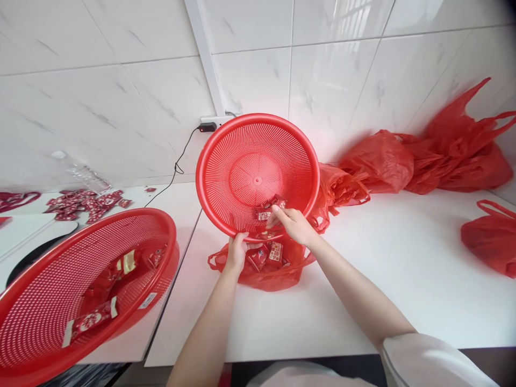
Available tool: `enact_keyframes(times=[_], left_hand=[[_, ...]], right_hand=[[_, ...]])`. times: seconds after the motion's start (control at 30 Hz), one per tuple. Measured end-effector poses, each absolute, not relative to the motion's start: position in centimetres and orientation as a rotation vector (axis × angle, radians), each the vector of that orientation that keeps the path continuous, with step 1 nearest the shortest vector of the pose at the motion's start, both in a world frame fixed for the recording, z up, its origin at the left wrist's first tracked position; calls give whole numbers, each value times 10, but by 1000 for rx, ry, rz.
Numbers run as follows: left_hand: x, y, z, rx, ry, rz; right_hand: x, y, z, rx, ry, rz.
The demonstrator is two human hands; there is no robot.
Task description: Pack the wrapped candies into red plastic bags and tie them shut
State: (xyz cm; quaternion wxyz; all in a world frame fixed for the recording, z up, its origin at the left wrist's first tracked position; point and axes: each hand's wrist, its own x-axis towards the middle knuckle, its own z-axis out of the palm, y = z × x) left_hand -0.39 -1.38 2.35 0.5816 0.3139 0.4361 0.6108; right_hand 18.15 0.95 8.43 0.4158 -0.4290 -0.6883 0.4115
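Observation:
A red plastic basket [258,121] with perforated sides is tipped toward me, its inside facing me. My left hand [237,252] grips its lower rim, the thumb on top. Inside the basket, my right hand [292,223] has its fingers curled against small red packets [264,214] near the lower rim; the fingertips are partly hidden. Under that rim, a red plastic bag [274,280] stands open on the table. More red packets [258,259] and a light patterned packet [276,251] lie in the bag.
To the left is another red basket [163,226] holding several packets. Behind it lie a heap of small red packets [80,204] and a clear plastic bottle [86,174]. Red plastic bags [379,161] line the wall at right. A black cable [176,167] runs from a wall socket.

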Motion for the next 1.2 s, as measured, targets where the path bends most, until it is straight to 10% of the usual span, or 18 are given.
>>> enact_keyframes(times=[0.4,1.2], left_hand=[[3,-19,23,772,1016,1419],[-9,-8,22,653,998,1536]], right_hand=[[181,13,74,-1024,-2187,586],[188,16,86,-708,-1234,1404]])
